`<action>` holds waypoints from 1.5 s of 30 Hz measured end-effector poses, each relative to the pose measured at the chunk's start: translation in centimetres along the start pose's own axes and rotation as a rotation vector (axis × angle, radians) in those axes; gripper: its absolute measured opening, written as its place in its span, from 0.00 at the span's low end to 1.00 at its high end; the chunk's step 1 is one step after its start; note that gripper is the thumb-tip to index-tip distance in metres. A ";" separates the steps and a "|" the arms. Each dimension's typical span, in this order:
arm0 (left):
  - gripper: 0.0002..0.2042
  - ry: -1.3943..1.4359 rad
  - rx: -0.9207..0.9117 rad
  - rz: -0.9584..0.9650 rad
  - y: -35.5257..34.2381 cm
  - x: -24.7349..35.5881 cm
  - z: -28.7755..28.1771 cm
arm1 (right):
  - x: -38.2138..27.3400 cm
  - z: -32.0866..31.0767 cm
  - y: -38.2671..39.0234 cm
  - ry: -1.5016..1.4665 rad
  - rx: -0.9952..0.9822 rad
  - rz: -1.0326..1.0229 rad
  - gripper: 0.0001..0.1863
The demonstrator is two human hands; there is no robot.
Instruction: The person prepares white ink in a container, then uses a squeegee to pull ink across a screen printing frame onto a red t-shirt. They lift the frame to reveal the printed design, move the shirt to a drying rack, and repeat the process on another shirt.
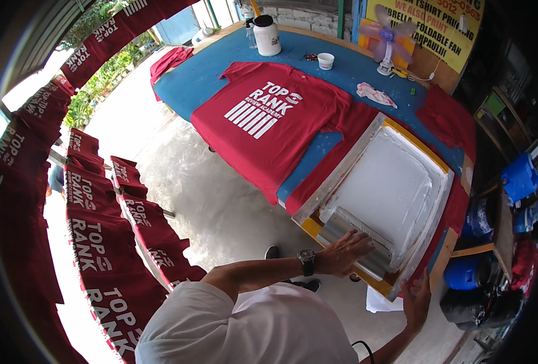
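A wooden-framed printing screen [375,124] lies over red cloth at the near right end of the table. White ink covers much of its mesh [390,182]. Across the screen's near end rests a silver metal squeegee [378,259], and my left hand [343,252], wearing a wristwatch, is closed over its top. My right hand [416,303] is at the screen's near right corner, thumb and fingers on either side of the red cloth [430,258] there. A red T-shirt [275,115] with a white print lies flat beyond the screen, to the left.
On the blue table [208,60] stand a white jar [267,37], a small white tub [325,60] and a purple fan [387,39]. A crumpled cloth [375,94] lies near the fan. Printed red shirts [90,242] hang on racks at left. Blue containers [463,272] stand at right.
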State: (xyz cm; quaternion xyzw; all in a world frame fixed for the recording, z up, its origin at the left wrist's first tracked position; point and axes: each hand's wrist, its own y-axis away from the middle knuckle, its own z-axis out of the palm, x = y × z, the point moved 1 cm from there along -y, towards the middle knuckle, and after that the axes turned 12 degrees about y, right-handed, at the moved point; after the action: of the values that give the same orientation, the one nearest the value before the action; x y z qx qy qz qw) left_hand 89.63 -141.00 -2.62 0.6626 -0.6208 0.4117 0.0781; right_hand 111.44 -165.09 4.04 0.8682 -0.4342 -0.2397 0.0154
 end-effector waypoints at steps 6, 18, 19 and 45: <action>0.22 0.399 0.479 -0.394 8.9 -6.1 -6.6 | -18.6 1.1 -0.1 -0.211 0.008 -0.382 0.32; 0.18 2.328 1.132 -0.654 21.0 -31.5 -5.7 | -49.6 16.1 -3.6 -0.158 -0.441 -0.924 0.32; 0.17 2.401 1.151 -0.672 19.9 -31.4 -5.7 | -51.2 16.6 -3.1 -0.085 -0.460 -0.959 0.30; 0.06 2.680 0.919 -0.595 27.1 -26.4 -8.8 | -91.5 45.7 -17.7 0.271 -0.340 -1.524 0.33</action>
State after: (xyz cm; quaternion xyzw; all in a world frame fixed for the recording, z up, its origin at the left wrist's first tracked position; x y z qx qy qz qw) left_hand 64.58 -121.49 -24.92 -0.1453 0.2602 0.8391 0.4550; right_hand 58.48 -76.11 -3.69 0.9337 0.3282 -0.1392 0.0321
